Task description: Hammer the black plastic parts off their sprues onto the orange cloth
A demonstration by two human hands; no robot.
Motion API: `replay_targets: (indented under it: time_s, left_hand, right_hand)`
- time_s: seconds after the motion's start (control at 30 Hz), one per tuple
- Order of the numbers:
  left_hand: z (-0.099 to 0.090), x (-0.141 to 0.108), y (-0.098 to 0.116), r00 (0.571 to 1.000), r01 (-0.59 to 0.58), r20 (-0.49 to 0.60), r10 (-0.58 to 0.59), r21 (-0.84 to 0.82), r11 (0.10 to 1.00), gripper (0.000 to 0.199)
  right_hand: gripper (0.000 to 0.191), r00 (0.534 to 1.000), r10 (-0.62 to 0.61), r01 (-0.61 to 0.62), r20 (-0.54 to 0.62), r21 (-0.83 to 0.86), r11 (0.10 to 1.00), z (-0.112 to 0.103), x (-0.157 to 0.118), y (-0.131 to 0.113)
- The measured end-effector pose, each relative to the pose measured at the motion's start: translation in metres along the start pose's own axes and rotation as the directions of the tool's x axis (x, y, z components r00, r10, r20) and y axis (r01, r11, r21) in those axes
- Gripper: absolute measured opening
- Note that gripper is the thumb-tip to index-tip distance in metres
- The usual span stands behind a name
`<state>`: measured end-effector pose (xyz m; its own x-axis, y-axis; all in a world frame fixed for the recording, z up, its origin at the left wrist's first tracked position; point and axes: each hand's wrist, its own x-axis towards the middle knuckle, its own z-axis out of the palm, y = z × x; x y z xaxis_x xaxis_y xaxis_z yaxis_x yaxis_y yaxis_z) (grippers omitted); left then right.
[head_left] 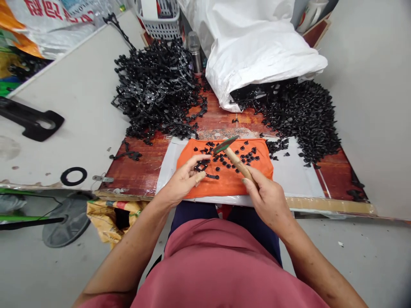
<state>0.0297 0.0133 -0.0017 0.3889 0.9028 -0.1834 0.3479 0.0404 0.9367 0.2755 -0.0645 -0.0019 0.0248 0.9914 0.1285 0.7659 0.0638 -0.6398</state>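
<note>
My left hand (183,179) pinches a black linked plastic strip (212,176) over the left part of an orange cloth (221,187). My right hand (266,193) is wrapped round the wooden handle of a small hammer (236,160). Its dark green head is above the cloth, a little to the right of my left fingertips. Several small black round pieces (228,166) are scattered on the cloth, mostly right of my left hand. Under the cloth lies a white sheet (298,175).
A large heap of black linked parts (157,85) is at the back left. Loose black pieces (305,111) spill from a white sack (257,47) at the back right. Behind stand a metal bottle (195,53) and a grey basket (162,26). A black ring (73,170) lies left.
</note>
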Motion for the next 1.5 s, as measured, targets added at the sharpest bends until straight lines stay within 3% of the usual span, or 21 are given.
replay_targets:
  time_s: [0.07,0.17,0.23,0.33,0.43,0.5,0.57,0.7,0.77,0.93,1.5]
  left_hand:
    - [0.004,-0.001,0.001,0.999,-0.024,-0.037,0.025,0.049,0.999,0.039]
    - [0.009,0.002,-0.001,0.986,-0.082,-0.112,0.12,0.296,0.952,0.027]
    - [0.011,0.002,-0.003,0.979,-0.097,-0.101,0.176,0.527,0.845,0.022]
    - [0.011,-0.005,-0.005,0.987,-0.044,-0.062,0.15,0.789,0.613,0.026]
    - [0.012,-0.013,-0.006,0.993,0.035,-0.081,0.083,0.891,0.453,0.031]
    - [0.013,-0.014,-0.007,0.99,0.074,-0.119,0.081,0.901,0.428,0.032]
    - [0.016,-0.011,-0.008,0.98,0.091,-0.166,0.113,0.868,0.489,0.033]
    - [0.021,0.002,-0.012,0.968,0.031,-0.209,0.137,0.642,0.766,0.026]
    - [0.024,0.008,-0.013,0.965,0.016,-0.227,0.13,0.547,0.837,0.023]
    - [0.026,0.012,-0.016,0.961,0.044,-0.256,0.101,0.506,0.861,0.022]
    - [0.031,0.011,-0.028,0.923,0.002,-0.343,0.173,0.455,0.891,0.021]
  right_hand:
    - [0.039,1.0,0.03,-0.029,-0.006,0.087,0.996,-0.004,-0.005,0.002]
    - [0.037,0.999,0.051,-0.053,0.011,0.136,0.989,-0.007,-0.018,0.01]
    - [0.037,0.998,0.051,-0.054,0.026,0.142,0.988,-0.007,-0.029,0.016]
    - [0.036,0.997,0.043,-0.051,0.065,0.126,0.991,-0.004,-0.046,0.023]
    - [0.036,0.996,0.045,-0.052,0.078,0.081,0.995,0.001,-0.057,0.028]
    - [0.036,0.996,0.051,-0.053,0.078,0.031,0.998,0.006,-0.061,0.031]
    - [0.038,0.996,0.051,-0.049,0.077,-0.029,0.998,0.01,-0.064,0.034]
    - [0.041,0.996,0.05,-0.042,0.076,-0.112,0.993,0.014,-0.068,0.037]
    - [0.042,0.995,0.053,-0.043,0.08,-0.117,0.992,0.014,-0.069,0.037]
    - [0.042,0.995,0.062,-0.056,0.08,-0.073,0.996,0.013,-0.07,0.036]
    - [0.044,0.994,0.064,-0.06,0.086,-0.051,0.997,0.016,-0.069,0.038]
